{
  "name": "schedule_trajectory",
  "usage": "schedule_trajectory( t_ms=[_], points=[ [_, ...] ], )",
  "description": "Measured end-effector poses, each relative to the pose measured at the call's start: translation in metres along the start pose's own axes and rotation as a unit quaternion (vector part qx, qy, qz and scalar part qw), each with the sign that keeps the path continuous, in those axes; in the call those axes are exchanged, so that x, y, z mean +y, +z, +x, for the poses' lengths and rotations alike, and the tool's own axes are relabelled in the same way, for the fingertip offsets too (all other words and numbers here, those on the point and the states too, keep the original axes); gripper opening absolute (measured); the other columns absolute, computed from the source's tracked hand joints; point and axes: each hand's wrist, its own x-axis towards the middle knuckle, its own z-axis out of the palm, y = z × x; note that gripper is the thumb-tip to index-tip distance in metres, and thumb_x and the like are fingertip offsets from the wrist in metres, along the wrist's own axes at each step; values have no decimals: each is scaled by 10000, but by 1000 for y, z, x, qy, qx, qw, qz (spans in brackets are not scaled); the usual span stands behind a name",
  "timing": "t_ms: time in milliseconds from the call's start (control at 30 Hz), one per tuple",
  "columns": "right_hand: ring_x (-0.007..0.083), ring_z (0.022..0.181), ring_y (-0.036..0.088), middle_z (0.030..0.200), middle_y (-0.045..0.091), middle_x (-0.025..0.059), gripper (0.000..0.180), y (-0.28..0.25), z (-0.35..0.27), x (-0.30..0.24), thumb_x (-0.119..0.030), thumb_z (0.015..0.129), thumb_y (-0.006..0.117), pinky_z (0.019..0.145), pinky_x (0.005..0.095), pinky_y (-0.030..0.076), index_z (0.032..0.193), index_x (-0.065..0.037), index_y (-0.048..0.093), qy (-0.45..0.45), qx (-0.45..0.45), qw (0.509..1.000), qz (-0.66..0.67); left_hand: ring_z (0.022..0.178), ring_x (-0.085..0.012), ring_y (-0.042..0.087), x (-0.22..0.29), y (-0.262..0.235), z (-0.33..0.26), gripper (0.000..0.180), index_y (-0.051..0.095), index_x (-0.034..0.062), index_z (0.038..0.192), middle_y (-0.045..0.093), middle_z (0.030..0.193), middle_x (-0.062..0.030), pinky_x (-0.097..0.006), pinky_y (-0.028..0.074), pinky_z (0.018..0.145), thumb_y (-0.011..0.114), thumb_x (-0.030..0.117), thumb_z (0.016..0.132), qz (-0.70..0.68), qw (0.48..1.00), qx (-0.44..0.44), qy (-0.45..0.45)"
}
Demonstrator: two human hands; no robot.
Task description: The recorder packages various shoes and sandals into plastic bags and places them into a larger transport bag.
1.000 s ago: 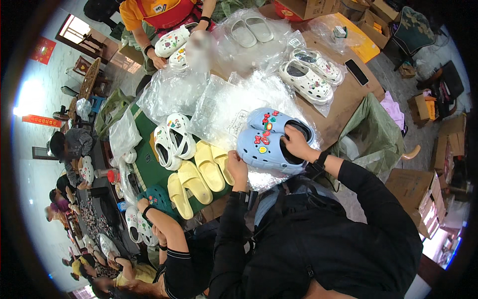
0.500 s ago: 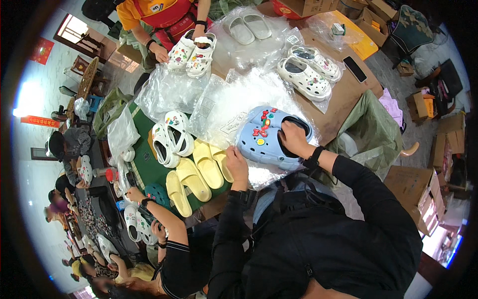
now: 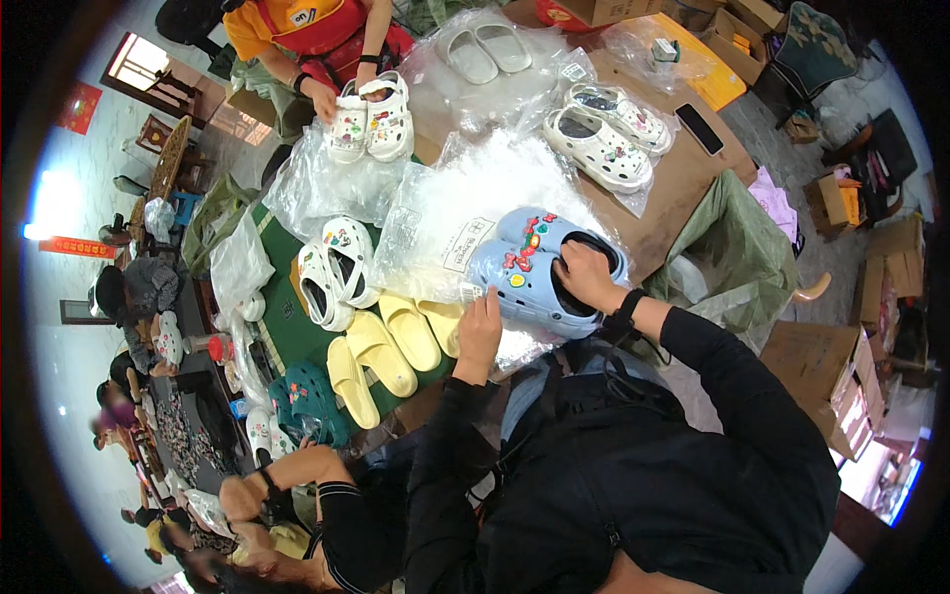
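Observation:
A pair of light blue clogs point(image 3: 524, 272) with coloured charms lies on the brown table point(image 3: 683, 188), at the mouth of a clear plastic bag point(image 3: 465, 218). My right hand point(image 3: 584, 277) grips the heel end of the blue clogs. My left hand point(image 3: 480, 322) holds the bag's open edge just left of them. Both sleeves are black, and a dark watch sits on my right wrist.
Yellow slides point(image 3: 391, 346), white charmed clogs point(image 3: 332, 269) and teal clogs point(image 3: 307, 401) lie to my left. Another person across holds white clogs point(image 3: 371, 119). More white clogs point(image 3: 604, 139), bagged slides point(image 3: 485, 49), a phone point(image 3: 699, 129) and cardboard boxes point(image 3: 826, 381) surround the table. A seated person's arm point(image 3: 297, 475) reaches in lower left.
The blue clogs have shifted a little toward the bag under my right hand. The person across has brought the white clogs together upright in both hands.

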Motion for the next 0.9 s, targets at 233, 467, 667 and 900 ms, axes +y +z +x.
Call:
schedule_trajectory(
  t_ms=[233, 467, 667, 900],
  points=[
    [310, 705, 542, 745, 515, 133, 170, 0, -1, 1, -170, 755, 581, 581, 426, 441, 754, -24, 493, 8, 36, 999, -12, 583, -214, 536, 22, -1, 2, 352, 513, -28, 1078, 500, 674, -73, -313, 451, 503, 534, 25, 730, -10, 1000, -9, 3],
    [296, 718, 527, 758, 498, 117, 169, 8, -11, -6, -155, 742, 597, 579, 410, 440, 771, -29, 488, -10, 80, 996, 23, 545, -268, 592, 27, 3, 1, 283, 440, -3, 1067, 563, 606, -135, -349, 474, 467, 492, 128, 822, -37, 990, -109, -78],
    [267, 743, 514, 786, 479, 88, 167, 18, -16, -1, -126, 706, 615, 566, 375, 451, 795, -40, 502, -38, 46, 997, 43, 561, -359, 597, 38, -1, 16, 313, 387, -7, 1034, 586, 613, -223, -440, 471, 480, 460, 229, 842, -130, 947, -203, -210],
    [221, 738, 504, 783, 473, 50, 194, 32, -22, -3, -115, 668, 621, 576, 328, 449, 832, -62, 531, -191, 6, 981, 16, 678, -360, 577, 24, 16, 61, 244, 508, 28, 986, 534, 768, -190, -430, 473, 564, 508, 176, 792, -129, 976, -75, -158]
  ],
)
